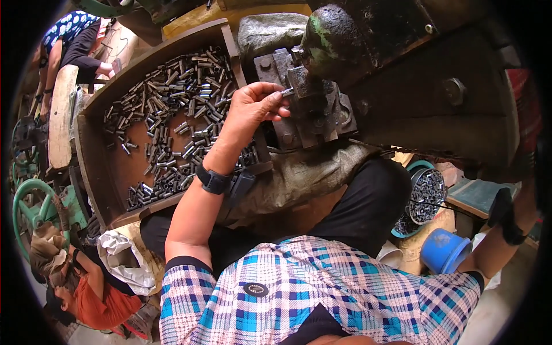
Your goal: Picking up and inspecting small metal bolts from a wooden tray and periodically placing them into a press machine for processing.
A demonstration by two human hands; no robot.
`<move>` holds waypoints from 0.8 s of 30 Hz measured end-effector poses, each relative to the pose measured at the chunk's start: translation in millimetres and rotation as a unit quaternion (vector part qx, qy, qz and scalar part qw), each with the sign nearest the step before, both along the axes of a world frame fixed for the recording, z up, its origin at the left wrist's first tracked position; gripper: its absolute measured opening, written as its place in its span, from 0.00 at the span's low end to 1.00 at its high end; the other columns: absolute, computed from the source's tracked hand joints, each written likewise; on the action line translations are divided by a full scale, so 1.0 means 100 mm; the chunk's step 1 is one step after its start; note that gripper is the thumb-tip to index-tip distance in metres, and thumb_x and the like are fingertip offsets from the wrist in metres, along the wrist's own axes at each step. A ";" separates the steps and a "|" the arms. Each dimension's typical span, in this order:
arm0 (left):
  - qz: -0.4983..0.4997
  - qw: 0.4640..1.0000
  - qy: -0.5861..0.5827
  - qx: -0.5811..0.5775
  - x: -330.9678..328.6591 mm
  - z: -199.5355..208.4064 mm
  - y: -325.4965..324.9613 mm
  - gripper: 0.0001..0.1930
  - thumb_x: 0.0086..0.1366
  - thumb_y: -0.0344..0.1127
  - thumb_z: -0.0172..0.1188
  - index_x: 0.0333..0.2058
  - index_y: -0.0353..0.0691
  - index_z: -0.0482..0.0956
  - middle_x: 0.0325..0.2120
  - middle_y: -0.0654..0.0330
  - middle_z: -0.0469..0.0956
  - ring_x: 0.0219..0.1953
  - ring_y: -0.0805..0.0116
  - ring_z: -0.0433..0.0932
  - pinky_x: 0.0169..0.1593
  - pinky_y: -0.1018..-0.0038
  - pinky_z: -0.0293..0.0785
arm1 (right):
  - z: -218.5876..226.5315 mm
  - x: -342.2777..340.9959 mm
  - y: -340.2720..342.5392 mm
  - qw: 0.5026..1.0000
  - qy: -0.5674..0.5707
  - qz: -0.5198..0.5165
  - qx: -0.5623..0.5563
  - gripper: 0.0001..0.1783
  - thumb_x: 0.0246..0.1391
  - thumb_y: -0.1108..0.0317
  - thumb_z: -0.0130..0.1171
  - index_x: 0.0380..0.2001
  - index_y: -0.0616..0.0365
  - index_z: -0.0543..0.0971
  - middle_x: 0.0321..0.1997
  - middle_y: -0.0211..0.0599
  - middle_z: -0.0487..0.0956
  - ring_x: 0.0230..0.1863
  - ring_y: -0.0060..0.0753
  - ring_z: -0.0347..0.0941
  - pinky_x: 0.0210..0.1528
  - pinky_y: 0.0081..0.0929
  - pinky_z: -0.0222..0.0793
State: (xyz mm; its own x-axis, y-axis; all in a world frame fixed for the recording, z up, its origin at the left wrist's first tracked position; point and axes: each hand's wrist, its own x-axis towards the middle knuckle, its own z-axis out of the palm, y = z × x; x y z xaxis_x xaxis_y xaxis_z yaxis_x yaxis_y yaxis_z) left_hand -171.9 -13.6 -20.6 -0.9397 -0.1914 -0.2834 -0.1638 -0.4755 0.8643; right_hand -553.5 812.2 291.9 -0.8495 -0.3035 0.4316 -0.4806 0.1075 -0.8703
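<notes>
My left hand [257,104] is closed, thumb and fingertips pinching a small metal tube [287,91]. It holds the tube at the front of the press tooling [313,109], a greasy steel block bolted down below a dark machine head [339,40]. Left of the hand sits a wooden tray [92,167] with many loose, short metal tubes [172,86] heaped in it. My right arm [489,253] reaches out to the far right. Past its wristband, the right hand is lost in the dark rim of the view, so its fingers cannot be made out.
Beside my right knee, a round container [426,195] holds many small metal parts. A blue bucket [443,251] stands nearer me. A white sack [123,261] lies left of my legs. Two other people [103,299] are at the left, near a green handwheel [34,201].
</notes>
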 end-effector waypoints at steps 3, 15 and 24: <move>0.020 0.999 -0.030 -0.038 -0.03 0.16 0.05 0.13 0.62 0.33 0.58 0.43 0.34 0.74 0.31 0.57 0.80 0.31 0.73 0.80 0.31 0.83 0.77 | -0.74 0.50 -0.97 0.995 -0.058 -0.004 -0.082 0.30 0.48 0.67 0.55 0.55 0.65 0.65 0.53 0.47 0.69 0.52 0.39 0.69 0.52 0.38 0.70; 0.042 0.997 0.015 -0.067 -0.15 0.01 0.13 0.07 0.61 0.32 0.59 0.36 0.37 0.73 0.24 0.63 0.76 0.25 0.79 0.76 0.25 0.84 0.70 | -1.56 2.28 -3.89 0.995 -0.004 -0.095 -0.041 0.26 0.50 0.74 0.55 0.55 0.61 0.66 0.55 0.41 0.69 0.53 0.33 0.68 0.53 0.32 0.67; 0.047 0.955 -0.062 -0.286 0.38 0.33 -0.05 0.14 0.62 0.35 0.56 0.43 0.33 0.72 0.22 0.61 0.77 0.17 0.81 0.71 0.19 0.82 0.66 | -1.19 1.99 -3.96 0.928 0.280 -0.162 0.188 0.20 0.54 0.65 0.51 0.49 0.64 0.70 0.48 0.47 0.73 0.47 0.40 0.72 0.53 0.34 0.67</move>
